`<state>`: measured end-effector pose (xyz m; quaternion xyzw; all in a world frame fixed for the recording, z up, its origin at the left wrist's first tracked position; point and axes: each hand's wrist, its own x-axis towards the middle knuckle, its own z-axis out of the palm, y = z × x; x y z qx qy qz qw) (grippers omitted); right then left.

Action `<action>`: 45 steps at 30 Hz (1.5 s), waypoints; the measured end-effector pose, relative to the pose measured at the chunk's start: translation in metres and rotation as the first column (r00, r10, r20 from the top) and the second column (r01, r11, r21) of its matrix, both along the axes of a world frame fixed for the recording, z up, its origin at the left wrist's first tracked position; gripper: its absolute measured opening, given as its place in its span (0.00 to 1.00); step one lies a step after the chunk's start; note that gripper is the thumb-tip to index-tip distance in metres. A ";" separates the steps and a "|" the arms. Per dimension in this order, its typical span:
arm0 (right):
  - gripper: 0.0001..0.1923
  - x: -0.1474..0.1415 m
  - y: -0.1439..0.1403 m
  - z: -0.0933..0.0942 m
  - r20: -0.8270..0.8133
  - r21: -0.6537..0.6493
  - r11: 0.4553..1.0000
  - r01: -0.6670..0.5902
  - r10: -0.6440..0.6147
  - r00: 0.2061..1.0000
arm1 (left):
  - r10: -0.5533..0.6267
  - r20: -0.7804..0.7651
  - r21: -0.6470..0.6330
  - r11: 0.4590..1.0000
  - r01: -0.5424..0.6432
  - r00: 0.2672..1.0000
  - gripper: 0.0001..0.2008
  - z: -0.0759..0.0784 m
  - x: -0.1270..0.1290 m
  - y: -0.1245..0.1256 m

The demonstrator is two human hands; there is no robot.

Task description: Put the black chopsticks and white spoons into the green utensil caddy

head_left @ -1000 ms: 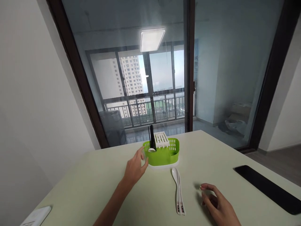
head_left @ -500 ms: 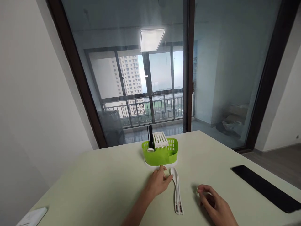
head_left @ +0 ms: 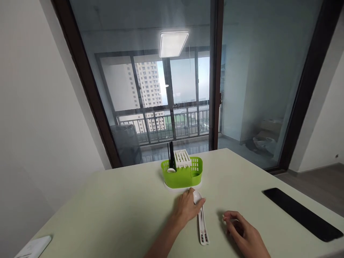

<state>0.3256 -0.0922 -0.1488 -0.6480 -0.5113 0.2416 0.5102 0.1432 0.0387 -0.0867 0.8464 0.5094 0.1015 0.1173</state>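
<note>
White spoons [head_left: 202, 224] lie side by side on the pale table [head_left: 113, 211], handles running back toward the person. From the head view, the left hand [head_left: 189, 207] pinches the bowl end of one spoon between thumb and fingers. Just beyond that grip stands a green cutlery caddy [head_left: 182, 173]. The right hand [head_left: 242, 233] rests right of the handles, fingers loosely curled, holding nothing. Farther right lies a black phone [head_left: 298, 213].
</note>
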 end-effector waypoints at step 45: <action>0.20 0.011 0.004 -0.015 0.076 -0.032 0.997 -0.068 0.070 0.995 | -0.257 0.217 -0.278 0.908 0.312 0.942 0.18 0.131 -0.101 -0.001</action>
